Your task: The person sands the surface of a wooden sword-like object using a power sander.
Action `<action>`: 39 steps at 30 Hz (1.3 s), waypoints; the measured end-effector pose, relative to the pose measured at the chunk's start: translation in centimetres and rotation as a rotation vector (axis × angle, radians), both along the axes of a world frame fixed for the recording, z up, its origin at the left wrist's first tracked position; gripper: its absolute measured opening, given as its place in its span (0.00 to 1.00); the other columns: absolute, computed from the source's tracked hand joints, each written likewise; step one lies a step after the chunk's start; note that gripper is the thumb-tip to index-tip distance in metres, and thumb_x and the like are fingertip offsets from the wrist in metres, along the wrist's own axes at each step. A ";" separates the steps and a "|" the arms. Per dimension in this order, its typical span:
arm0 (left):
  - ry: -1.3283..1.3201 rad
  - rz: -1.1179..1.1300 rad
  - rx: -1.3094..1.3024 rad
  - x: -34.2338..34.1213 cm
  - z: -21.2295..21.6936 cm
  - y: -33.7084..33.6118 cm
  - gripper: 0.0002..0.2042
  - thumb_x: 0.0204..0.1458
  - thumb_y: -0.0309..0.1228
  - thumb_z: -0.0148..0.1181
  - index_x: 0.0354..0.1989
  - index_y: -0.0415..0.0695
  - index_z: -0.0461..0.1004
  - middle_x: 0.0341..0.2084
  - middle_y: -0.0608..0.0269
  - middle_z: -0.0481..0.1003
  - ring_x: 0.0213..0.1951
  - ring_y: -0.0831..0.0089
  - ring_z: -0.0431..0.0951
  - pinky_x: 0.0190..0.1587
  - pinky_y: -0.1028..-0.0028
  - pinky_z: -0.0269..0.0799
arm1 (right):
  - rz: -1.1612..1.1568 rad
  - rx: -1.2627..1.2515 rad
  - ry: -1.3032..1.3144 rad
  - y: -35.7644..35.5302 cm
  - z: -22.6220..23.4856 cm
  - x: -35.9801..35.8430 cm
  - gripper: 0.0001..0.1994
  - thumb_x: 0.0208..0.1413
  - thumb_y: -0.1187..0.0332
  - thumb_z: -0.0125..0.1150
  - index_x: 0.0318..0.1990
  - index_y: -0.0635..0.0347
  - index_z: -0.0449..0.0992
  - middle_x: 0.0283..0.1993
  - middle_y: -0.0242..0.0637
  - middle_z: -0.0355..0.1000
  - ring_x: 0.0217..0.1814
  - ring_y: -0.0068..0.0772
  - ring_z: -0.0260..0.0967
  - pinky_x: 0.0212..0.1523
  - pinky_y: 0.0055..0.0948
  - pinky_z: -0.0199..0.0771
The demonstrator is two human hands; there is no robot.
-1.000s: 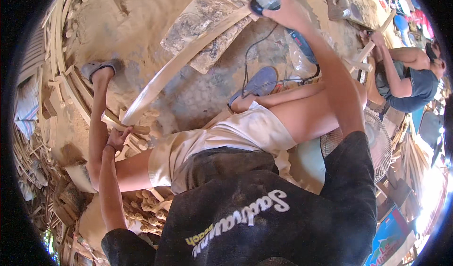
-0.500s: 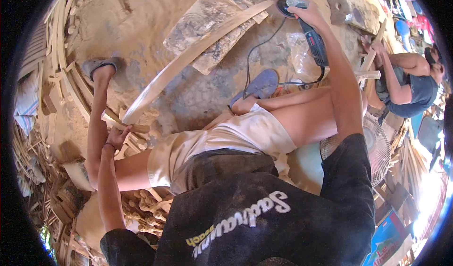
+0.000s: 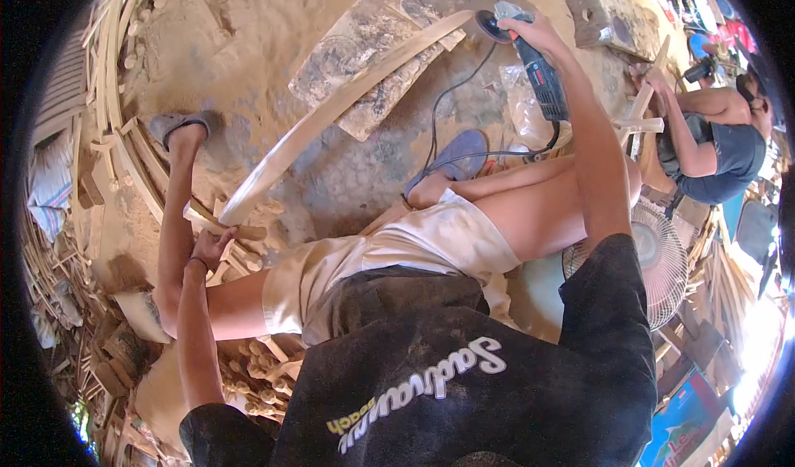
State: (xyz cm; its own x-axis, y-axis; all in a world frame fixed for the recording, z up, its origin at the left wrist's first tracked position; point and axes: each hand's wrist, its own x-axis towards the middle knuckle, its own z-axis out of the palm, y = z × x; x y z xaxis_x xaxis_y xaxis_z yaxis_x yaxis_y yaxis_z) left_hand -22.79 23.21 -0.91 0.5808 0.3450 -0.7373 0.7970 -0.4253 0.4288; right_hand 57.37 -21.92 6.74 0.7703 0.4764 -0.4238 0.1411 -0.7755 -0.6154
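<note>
A long, pale, slightly curved wooden piece (image 3: 348, 103) slants from the lower left to the upper middle, crossing over a worn slab. At its near end is a short wooden crosspiece (image 3: 248, 232), beside my left knee. My left hand (image 3: 212, 247) is closed around that end. My right hand (image 3: 534, 35), arm stretched far forward, grips a dark blue angle grinder (image 3: 542, 86) near its head. The grinder's round disc (image 3: 490, 26) is at the far tip of the wood; whether they touch I cannot tell. A black cord (image 3: 437, 107) loops from the tool.
The worn slab (image 3: 364, 61) lies on the dusty floor, with a holed block (image 3: 613, 24) farther right. At right, a co-worker (image 3: 712, 136) sits holding wood. A fan (image 3: 654, 260) stands by my right leg. Wood strips (image 3: 108, 78) are piled at left, turned pieces (image 3: 257, 368) below my left thigh.
The whole view has shifted slightly. My right hand and the grinder sit a little lower, still at the wood's far tip. My left hand keeps its hold on the near end.
</note>
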 end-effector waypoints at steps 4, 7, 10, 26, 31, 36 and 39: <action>0.065 0.037 -0.040 3.3 -1.6 -1.9 0.35 0.65 0.63 0.65 0.45 0.34 0.87 0.27 0.55 0.82 0.34 0.67 0.82 0.40 0.59 0.77 | -0.056 0.051 -0.025 -2.7 0.8 0.6 0.18 0.50 0.53 0.79 0.34 0.60 0.84 0.29 0.33 0.81 0.35 0.27 0.79 0.39 0.34 0.78; 0.032 0.231 -0.033 3.5 -1.2 -3.9 0.35 0.66 0.63 0.63 0.48 0.34 0.85 0.30 0.53 0.82 0.36 0.67 0.81 0.41 0.62 0.77 | -0.063 0.031 -0.108 -0.4 3.3 -2.6 0.18 0.50 0.54 0.80 0.34 0.61 0.85 0.29 0.31 0.80 0.34 0.24 0.78 0.38 0.32 0.77; -0.423 0.638 -0.167 4.7 -4.3 -4.6 0.34 0.72 0.62 0.55 0.48 0.36 0.83 0.33 0.57 0.83 0.39 0.68 0.81 0.43 0.68 0.76 | -0.026 0.207 -0.239 1.0 2.6 -6.9 0.25 0.53 0.54 0.81 0.49 0.65 0.82 0.33 0.34 0.82 0.34 0.28 0.80 0.41 0.36 0.81; -0.047 0.247 0.337 13.9 5.1 -9.2 0.39 0.77 0.56 0.33 0.34 0.34 0.82 0.39 0.28 0.82 0.46 0.32 0.84 0.53 0.42 0.77 | 0.928 -0.038 -0.236 16.9 10.0 -41.6 0.44 0.57 0.49 0.74 0.77 0.49 0.61 0.40 0.57 0.84 0.41 0.63 0.85 0.43 0.57 0.85; 0.021 0.239 0.323 14.6 7.5 -9.6 0.39 0.76 0.58 0.33 0.36 0.34 0.83 0.39 0.30 0.83 0.49 0.32 0.84 0.55 0.44 0.77 | 0.978 -0.046 -0.229 18.7 10.4 -43.8 0.40 0.57 0.49 0.75 0.74 0.47 0.62 0.40 0.52 0.85 0.43 0.60 0.85 0.41 0.55 0.83; 0.016 0.302 0.281 13.8 6.9 -9.5 0.39 0.76 0.58 0.33 0.38 0.35 0.85 0.40 0.30 0.84 0.51 0.32 0.84 0.57 0.44 0.78 | 1.012 -0.040 -0.238 19.3 10.3 -44.7 0.40 0.57 0.49 0.74 0.74 0.49 0.61 0.39 0.54 0.85 0.42 0.62 0.85 0.41 0.57 0.83; 0.062 0.291 0.281 14.3 7.2 -9.4 0.38 0.76 0.57 0.34 0.39 0.36 0.85 0.41 0.30 0.84 0.51 0.35 0.85 0.56 0.46 0.78 | 1.017 -0.022 -0.242 19.4 10.4 -44.8 0.41 0.58 0.49 0.74 0.74 0.50 0.61 0.39 0.55 0.85 0.41 0.62 0.85 0.41 0.58 0.83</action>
